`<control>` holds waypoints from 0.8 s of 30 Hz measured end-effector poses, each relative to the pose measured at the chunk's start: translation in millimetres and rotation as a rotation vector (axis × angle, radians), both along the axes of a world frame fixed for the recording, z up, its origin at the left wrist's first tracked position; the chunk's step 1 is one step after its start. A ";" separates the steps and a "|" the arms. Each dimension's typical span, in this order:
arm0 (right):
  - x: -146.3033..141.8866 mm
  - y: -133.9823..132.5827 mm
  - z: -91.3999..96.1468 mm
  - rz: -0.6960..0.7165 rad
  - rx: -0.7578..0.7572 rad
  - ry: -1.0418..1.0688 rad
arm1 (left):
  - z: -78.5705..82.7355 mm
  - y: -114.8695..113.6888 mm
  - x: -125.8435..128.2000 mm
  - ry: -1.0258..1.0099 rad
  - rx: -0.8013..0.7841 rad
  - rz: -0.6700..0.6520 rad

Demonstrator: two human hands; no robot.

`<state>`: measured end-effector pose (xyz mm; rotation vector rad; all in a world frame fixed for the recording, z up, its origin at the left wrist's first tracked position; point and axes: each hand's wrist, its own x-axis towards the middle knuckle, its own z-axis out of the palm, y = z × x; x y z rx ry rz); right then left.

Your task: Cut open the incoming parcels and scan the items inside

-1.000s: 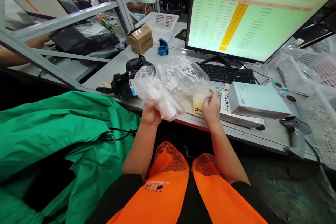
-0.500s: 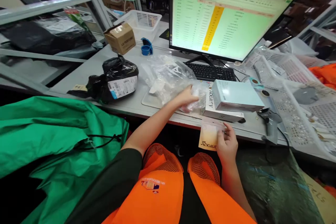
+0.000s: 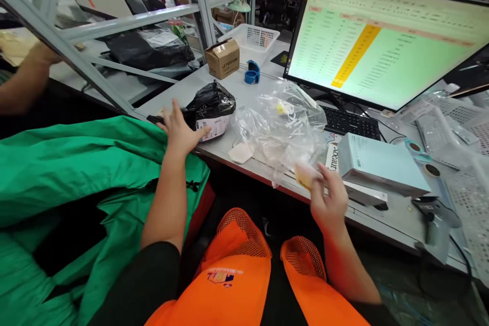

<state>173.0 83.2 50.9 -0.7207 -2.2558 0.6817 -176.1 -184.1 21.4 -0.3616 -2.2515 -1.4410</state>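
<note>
1. The left hand (image 3: 179, 135) is spread wide, fingers apart, just beside a black, crinkled plastic parcel bag (image 3: 214, 101) at the front of the grey counter (image 3: 181, 92). Its thumb reaches toward the bag's white printed label (image 3: 219, 127); whether they touch, I cannot tell.
2. That bag is gathered on top and bulges; its contents are hidden by the black plastic.
3. The right hand (image 3: 330, 196) pinches a small, pale yellow-and-white flat packet (image 3: 305, 175) over the counter's front edge. The packet is blurred, so its contents cannot be made out.
4. Between the hands lie crumpled clear plastic bags (image 3: 292, 130), one with white lettering. A small yellow patch shows at them, inside or beneath, I cannot tell which.
5. Right of these, a pale blue rectangular box (image 3: 385, 158) rests on a flat white box (image 3: 369, 193) with black lettering.
6. Farther back stands a brown cardboard box (image 3: 228, 62) marked "LE PERFUME", its interior not visible.
7. Behind it sits a white perforated plastic basket (image 3: 263, 35).
</note>
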 end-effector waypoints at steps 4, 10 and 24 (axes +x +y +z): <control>-119.3 12.6 38.2 0.320 0.253 -0.124 | -24.8 21.5 -17.3 -0.216 -0.166 -0.008; -224.5 4.6 -19.5 0.582 -0.019 -0.564 | -76.4 40.8 57.7 -0.129 -0.224 -0.055; -168.4 -34.0 2.5 0.499 -0.258 0.142 | -58.1 -31.1 149.5 0.042 -0.650 -0.556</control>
